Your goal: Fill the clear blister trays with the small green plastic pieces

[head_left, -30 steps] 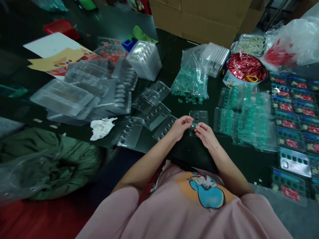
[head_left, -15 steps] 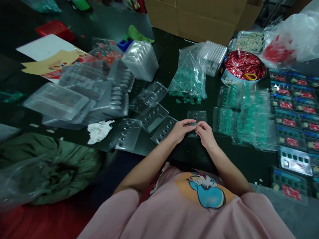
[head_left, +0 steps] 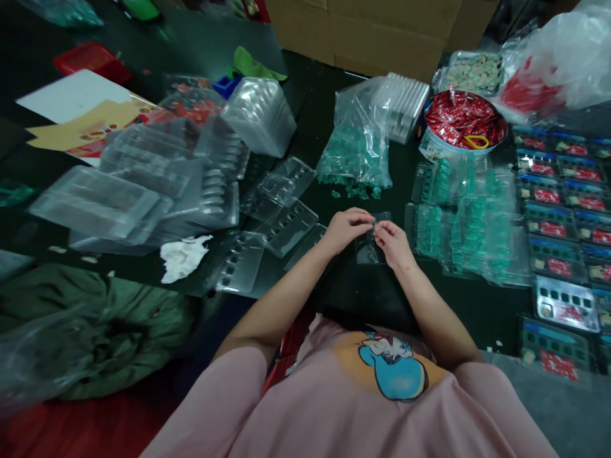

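Note:
My left hand [head_left: 351,228] and my right hand [head_left: 392,242] meet at the fingertips, both closed in a pinch. Between them shows a tiny bit of a small green plastic piece [head_left: 373,224], mostly covered by the fingers. Beneath the hands a clear plastic blister tray [head_left: 370,252] lies flat on the dark table. Just beyond, a clear bag [head_left: 356,149] of green plastic pieces lies with several spilled at its mouth. To the right are overlapping clear trays [head_left: 472,229] filled with rows of green pieces.
Loose clear trays [head_left: 289,226] and stacked plastic shells [head_left: 191,197] lie left, beside a crumpled white tissue [head_left: 184,257]. A round tin [head_left: 432,146] of red packets stands back right. Filled packs [head_left: 548,226] line the right side. A cardboard box [head_left: 367,38] stands behind.
Both hands have moved slightly away from my body over the tray, still pinched together. The view has shifted a little, and the fingers now cover the tray's upper part.

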Action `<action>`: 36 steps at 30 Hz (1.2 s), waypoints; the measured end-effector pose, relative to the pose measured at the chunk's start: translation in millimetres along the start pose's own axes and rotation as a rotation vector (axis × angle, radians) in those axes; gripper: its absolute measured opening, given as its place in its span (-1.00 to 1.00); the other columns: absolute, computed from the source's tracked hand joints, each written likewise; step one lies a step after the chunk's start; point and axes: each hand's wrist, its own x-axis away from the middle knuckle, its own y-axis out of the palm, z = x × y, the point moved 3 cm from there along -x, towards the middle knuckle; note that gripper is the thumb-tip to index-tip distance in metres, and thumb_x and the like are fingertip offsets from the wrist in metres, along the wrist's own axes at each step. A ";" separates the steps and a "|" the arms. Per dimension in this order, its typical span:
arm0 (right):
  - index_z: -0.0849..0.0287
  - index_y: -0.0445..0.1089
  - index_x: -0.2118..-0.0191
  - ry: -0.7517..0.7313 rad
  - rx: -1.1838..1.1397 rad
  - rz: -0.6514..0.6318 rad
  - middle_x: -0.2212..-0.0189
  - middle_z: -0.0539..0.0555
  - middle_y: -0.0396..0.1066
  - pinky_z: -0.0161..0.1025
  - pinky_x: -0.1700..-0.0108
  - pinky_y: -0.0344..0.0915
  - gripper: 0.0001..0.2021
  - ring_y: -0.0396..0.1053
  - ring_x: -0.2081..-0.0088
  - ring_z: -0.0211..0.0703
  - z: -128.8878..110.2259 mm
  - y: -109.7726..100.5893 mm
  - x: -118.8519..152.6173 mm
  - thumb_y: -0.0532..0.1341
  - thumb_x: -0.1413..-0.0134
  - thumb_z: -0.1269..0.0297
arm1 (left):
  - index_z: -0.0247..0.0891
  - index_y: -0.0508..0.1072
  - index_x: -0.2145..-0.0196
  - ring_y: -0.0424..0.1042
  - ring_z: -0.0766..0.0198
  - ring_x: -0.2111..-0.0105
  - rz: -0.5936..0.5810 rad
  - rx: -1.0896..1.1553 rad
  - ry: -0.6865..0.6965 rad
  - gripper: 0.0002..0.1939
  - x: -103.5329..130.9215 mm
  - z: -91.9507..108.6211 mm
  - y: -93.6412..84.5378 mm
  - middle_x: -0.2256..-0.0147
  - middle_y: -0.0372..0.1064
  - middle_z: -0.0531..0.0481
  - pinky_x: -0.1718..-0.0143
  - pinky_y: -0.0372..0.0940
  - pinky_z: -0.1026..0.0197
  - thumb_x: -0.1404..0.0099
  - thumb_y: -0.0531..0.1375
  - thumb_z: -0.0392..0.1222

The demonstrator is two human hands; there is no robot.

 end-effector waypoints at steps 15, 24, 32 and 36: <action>0.07 0.38 0.16 0.021 -0.036 0.051 0.43 -0.08 0.38 -0.38 0.47 0.16 -0.60 0.29 0.46 -0.37 6.1 -11.2 -15.7 0.37 0.22 0.19 | -0.25 0.61 0.29 0.43 0.23 0.31 0.022 -0.358 0.022 -0.83 -40.8 -34.6 -1.5 0.32 0.50 -0.04 0.15 0.26 0.19 -0.13 0.25 -0.34; 0.09 0.38 0.18 -0.022 -0.004 0.052 0.43 -0.09 0.37 -0.38 0.44 0.18 -0.62 0.29 0.46 -0.37 10.2 -13.1 -13.4 0.36 0.20 0.15 | -0.21 0.62 0.33 0.44 0.16 0.16 -0.051 -0.507 0.158 -0.86 -39.8 -30.3 9.8 0.19 0.49 -0.09 0.03 0.25 0.14 -0.17 0.25 -0.32; 0.08 0.39 0.16 -0.094 0.067 0.054 0.41 -0.07 0.35 -0.35 0.40 0.21 -0.65 0.29 0.43 -0.35 10.6 -14.2 -14.2 0.33 0.12 0.13 | -0.26 0.63 0.28 0.43 0.15 0.25 -0.167 -0.717 0.198 -0.82 -52.5 -39.9 15.4 0.28 0.45 -0.14 0.15 0.27 0.16 -0.19 0.23 -0.35; 0.10 0.41 0.14 -0.135 0.128 0.072 0.41 -0.07 0.36 -0.34 0.40 0.22 -0.67 0.30 0.43 -0.35 11.0 -16.0 -17.1 0.30 0.07 0.14 | -0.29 0.61 0.22 0.45 0.13 0.22 -0.248 -0.905 0.274 -0.78 -56.8 -43.0 18.7 0.24 0.47 -0.17 0.15 0.30 0.15 -0.29 0.15 -0.31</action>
